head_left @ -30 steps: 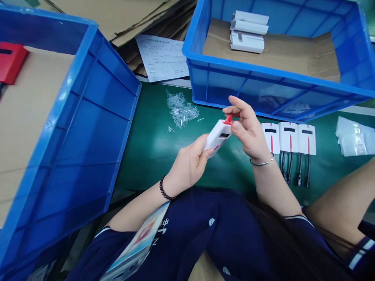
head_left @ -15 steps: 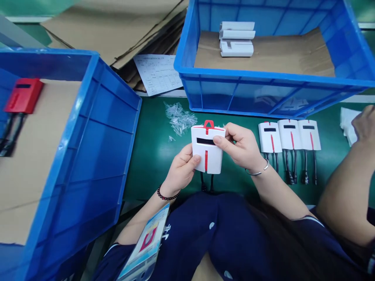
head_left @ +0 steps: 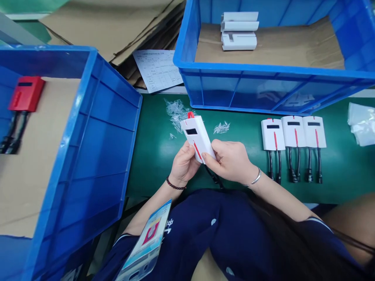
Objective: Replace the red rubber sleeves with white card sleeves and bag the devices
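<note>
Between both hands I hold a white device case (head_left: 197, 136) with a black window, a red strip, a red loop at its top and black cables below. It is tilted, its top leaning left. My left hand (head_left: 185, 162) grips its lower left side, thumb on the front. My right hand (head_left: 230, 160) closes on the lower right edge, thumb near the bottom of the face. Small clear plastic pieces (head_left: 177, 113) lie in a heap behind the case, and a smaller pile of clear pieces (head_left: 222, 127) sits to its right.
Three similar white devices (head_left: 296, 132) with cables lie in a row at right, near clear plastic bags (head_left: 361, 125). A blue crate (head_left: 263, 88) behind holds white shells (head_left: 239, 41). The left blue crate (head_left: 108, 128) holds a red device (head_left: 27, 93). A paper sheet (head_left: 158, 70) lies behind.
The device has turned, its top swinging left, and my right hand has slid from its upper right to its lower right edge. The neighbouring person's hand at right has left the view.
</note>
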